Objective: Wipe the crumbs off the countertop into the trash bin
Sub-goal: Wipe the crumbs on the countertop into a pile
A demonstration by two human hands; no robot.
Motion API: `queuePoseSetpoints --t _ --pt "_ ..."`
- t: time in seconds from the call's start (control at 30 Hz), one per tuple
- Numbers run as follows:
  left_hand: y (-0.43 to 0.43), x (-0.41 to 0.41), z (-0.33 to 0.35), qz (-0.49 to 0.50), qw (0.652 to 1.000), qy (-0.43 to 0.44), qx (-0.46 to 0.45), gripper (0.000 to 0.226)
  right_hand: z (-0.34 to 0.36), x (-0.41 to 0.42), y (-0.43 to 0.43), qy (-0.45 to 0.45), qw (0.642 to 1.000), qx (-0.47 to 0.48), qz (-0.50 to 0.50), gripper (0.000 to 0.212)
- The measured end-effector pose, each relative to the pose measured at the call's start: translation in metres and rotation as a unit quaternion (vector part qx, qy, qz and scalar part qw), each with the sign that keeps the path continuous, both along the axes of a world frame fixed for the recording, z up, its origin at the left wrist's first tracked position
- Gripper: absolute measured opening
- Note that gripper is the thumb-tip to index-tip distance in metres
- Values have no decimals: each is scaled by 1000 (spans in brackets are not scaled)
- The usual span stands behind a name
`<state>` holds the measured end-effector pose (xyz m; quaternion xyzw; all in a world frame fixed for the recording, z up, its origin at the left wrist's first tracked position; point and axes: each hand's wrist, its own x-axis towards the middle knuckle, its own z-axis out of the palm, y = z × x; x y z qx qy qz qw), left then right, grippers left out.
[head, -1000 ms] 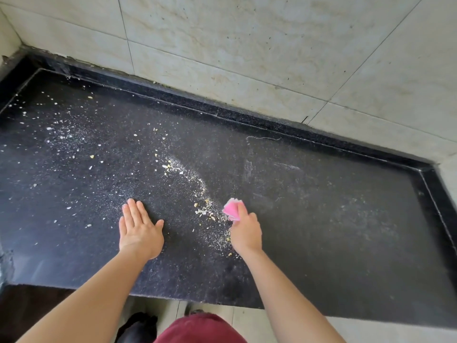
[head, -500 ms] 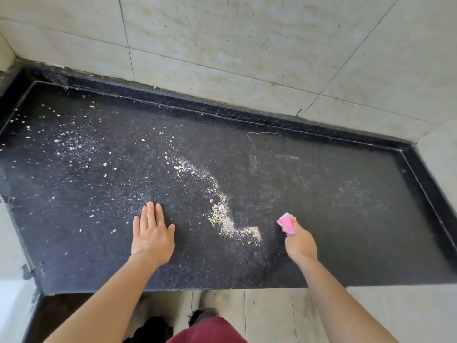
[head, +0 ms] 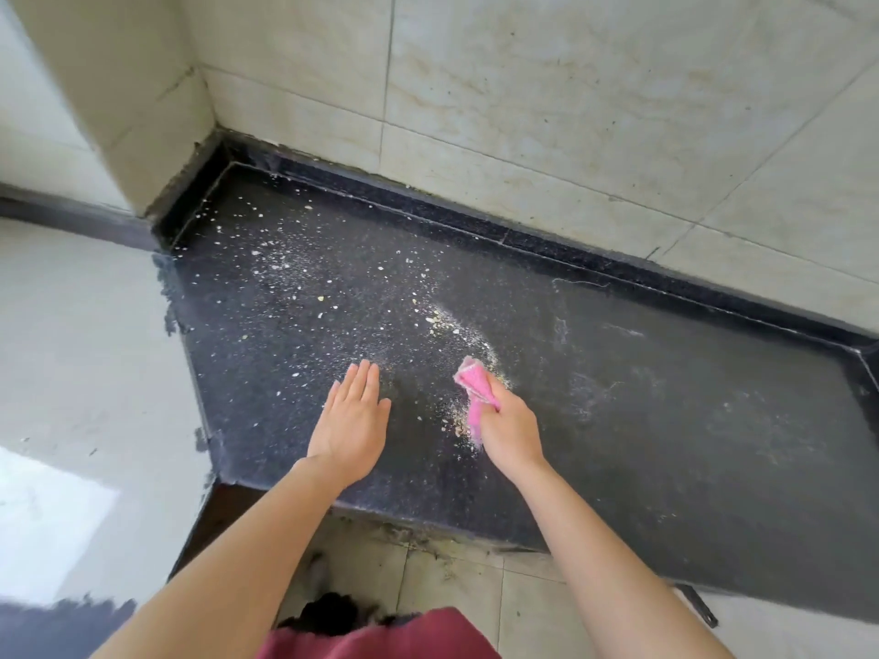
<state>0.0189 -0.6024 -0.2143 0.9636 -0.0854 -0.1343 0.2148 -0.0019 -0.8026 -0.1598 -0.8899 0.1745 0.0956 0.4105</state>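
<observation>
Right hand [head: 511, 428] grips pink cloth [head: 475, 392] on black countertop [head: 666, 420] beside crumbs [head: 456, 335]; left hand [head: 349, 423] flat, fingers straight, holding nothing.

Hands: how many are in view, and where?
2. The left hand rests flat on the countertop; the right hand, to its right, grips the pink cloth amid the crumbs.

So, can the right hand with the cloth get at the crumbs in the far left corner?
Probably yes, with a stretch: only countertop lies between the right hand and the corner crumbs, and the left hand rests flat, off that path.
</observation>
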Motion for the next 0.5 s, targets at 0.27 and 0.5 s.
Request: queuePoseSetpoints --t 0.27,0.5 --pt "75 -74 30 228 967 -88 -73 45 4 8 70 -80 973 -32 212 55" --pt "179 -179 29 449 879 -151 -54 45 -3 -55 189 -74 932 34 353 49"
